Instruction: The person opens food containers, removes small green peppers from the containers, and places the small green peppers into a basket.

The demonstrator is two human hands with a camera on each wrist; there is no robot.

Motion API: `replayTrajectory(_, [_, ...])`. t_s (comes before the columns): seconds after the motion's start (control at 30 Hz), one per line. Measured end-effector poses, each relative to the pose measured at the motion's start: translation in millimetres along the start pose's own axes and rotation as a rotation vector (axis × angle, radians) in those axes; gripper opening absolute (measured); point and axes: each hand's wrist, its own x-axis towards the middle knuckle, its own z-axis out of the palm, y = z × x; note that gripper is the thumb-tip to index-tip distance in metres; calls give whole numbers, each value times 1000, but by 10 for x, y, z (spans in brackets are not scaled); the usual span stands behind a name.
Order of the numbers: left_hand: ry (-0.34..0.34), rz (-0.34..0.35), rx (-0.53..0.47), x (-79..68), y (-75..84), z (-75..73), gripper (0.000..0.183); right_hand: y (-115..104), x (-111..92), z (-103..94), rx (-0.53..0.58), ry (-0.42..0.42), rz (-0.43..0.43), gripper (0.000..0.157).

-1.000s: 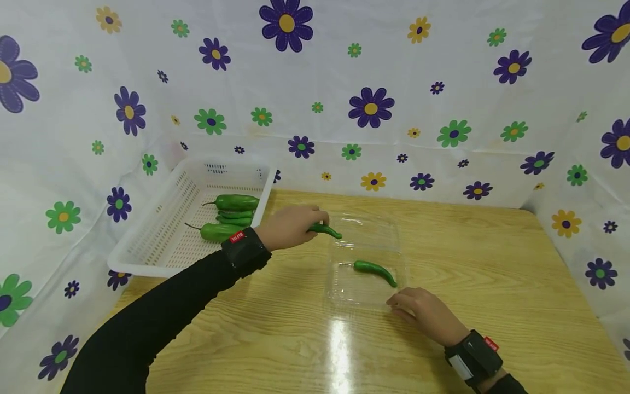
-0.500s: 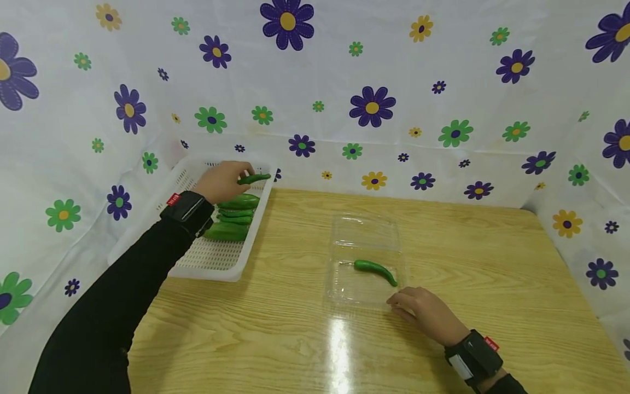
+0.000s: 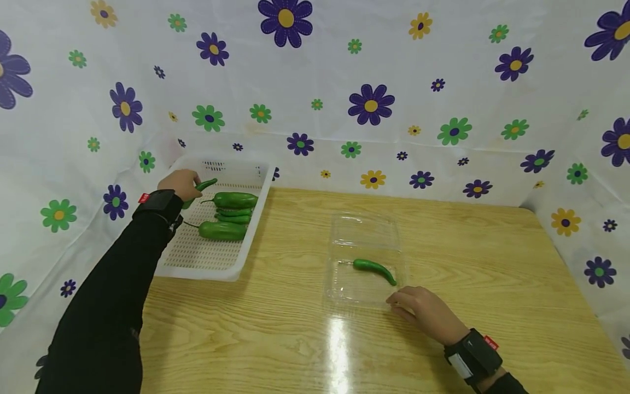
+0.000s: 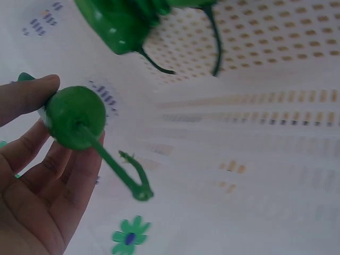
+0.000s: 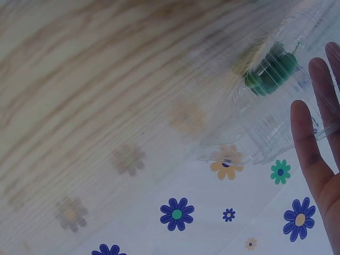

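My left hand (image 3: 180,184), over the left side of the white basket, pinches a green chili pepper (image 3: 206,184) between thumb and fingers. The left wrist view shows that pepper (image 4: 74,119) stem end toward the camera, its hooked stem free. Several green peppers (image 3: 222,231) lie at the basket's right side. A curved green chili (image 3: 373,267) rests in a clear plastic clamshell box (image 3: 337,293). My right hand (image 3: 428,313) is at the box's near right corner; in the right wrist view its fingers (image 5: 305,135) are extended beside the clear plastic. Whether it presses the box I cannot tell.
The white perforated basket (image 3: 223,273) stands at the back left of the wooden table (image 3: 256,328). A white cloth (image 3: 315,76) with printed flowers hangs behind the table and at both sides.
My left hand has gone from beside the clear box back to the basket and then farther left, still holding the chili pepper. The right hand and the box have stayed in place.
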Motion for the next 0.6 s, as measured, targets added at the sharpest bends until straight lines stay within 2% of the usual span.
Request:
replayTrajectory(0.17, [-35, -54, -17, -74, -92, -10, 38, -7, -3, -13, -5, -10, 18, 16])
replayTrajectory(0.4, [-73, -77, 4, -45, -292, 120, 33, 0, 3, 2, 2, 12, -19, 17])
replayTrajectory(0.5, [-107, -36, 12, -31, -277, 198, 31, 11, -4, 7, 3, 22, -25, 18])
replayTrajectory(0.6, [-128, 42, 33, -30, -201, 287, 26, 22, -10, 8, -3, 36, -24, 19])
